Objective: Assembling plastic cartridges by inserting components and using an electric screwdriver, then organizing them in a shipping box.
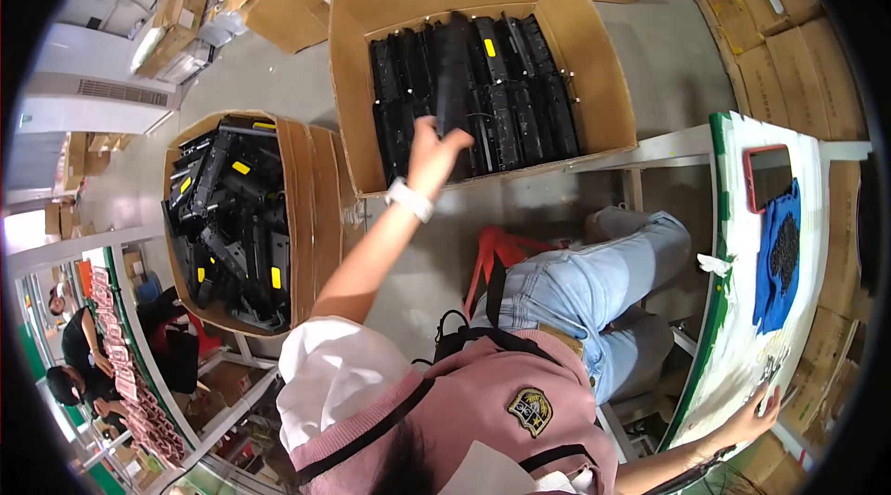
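My left hand, with a white watch at the wrist, reaches over a large open cardboard box. It grips the near end of a long black toner cartridge, blurred by motion. Below this one, black cartridges stand packed in two rows, one with a yellow label. Over at the right, my right hand is at the near end of a white-topped workbench, its fingers apart. Beside its fingertips lie small metallic pieces, too small to make out.
A second carton at the left holds jumbled black cartridges with yellow labels. On the bench are a blue cloth with small black pieces and a red-edged phone. Stacked cartons line the right. People work at the far left.
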`<action>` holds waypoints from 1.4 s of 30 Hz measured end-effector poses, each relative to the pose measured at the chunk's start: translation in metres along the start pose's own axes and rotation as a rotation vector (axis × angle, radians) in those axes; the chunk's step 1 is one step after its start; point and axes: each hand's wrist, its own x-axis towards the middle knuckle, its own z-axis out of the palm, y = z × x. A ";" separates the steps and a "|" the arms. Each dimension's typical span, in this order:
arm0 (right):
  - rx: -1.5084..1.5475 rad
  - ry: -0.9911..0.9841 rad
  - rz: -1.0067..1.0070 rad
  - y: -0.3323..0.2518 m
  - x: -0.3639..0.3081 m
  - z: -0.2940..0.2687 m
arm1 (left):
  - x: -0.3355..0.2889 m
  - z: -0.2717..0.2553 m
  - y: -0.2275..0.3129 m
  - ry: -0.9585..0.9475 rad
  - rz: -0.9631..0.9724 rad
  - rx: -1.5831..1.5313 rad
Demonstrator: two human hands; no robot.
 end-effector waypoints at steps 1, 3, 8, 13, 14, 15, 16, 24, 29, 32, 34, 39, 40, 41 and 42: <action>0.029 -0.026 -0.027 -0.010 0.002 0.004 | 0.019 -0.009 -0.011 0.090 -0.035 -0.006; 0.034 -0.059 -0.053 -0.040 -0.002 0.012 | 0.064 -0.033 -0.058 0.246 -0.051 0.500; 0.165 -0.150 -0.061 -0.050 -0.003 0.022 | 0.109 -0.077 -0.151 -0.220 -0.505 1.055; 0.229 -0.176 -0.073 -0.054 -0.009 0.016 | 0.094 -0.046 -0.156 -1.064 -0.561 1.431; 0.282 -0.179 -0.071 -0.055 -0.010 0.017 | 0.099 -0.049 -0.171 -1.066 -0.556 1.444; 0.300 -0.183 -0.063 -0.057 -0.009 0.023 | 0.107 -0.064 -0.195 -1.080 -0.530 1.447; 0.318 -0.200 -0.116 -0.059 -0.009 0.028 | 0.115 -0.073 -0.207 -1.106 -0.494 1.451; 0.273 -0.357 -0.371 -0.119 -0.013 0.028 | 0.103 -0.079 -0.191 -0.965 -0.582 1.316; 0.354 -0.371 -0.347 -0.108 -0.030 0.036 | 0.129 -0.055 -0.213 -0.958 -0.642 1.383; 0.288 -0.360 -0.351 -0.107 -0.033 0.038 | 0.116 -0.015 -0.135 -0.838 -0.469 1.525; 0.298 -0.379 -0.327 -0.106 -0.029 0.045 | 0.158 -0.071 -0.205 -0.428 -0.258 1.617; 0.094 -0.382 -0.357 -0.097 -0.031 0.051 | 0.159 -0.046 -0.165 0.063 -0.322 1.365; 0.082 -0.377 -0.362 -0.102 -0.029 0.051 | 0.171 -0.062 -0.183 0.136 -0.308 1.307; 0.054 -0.373 -0.368 -0.105 -0.028 0.054 | 0.175 -0.067 -0.198 0.192 -0.297 1.248; 0.049 -0.367 -0.362 -0.108 -0.029 0.057 | 0.177 -0.071 -0.212 0.185 -0.320 1.249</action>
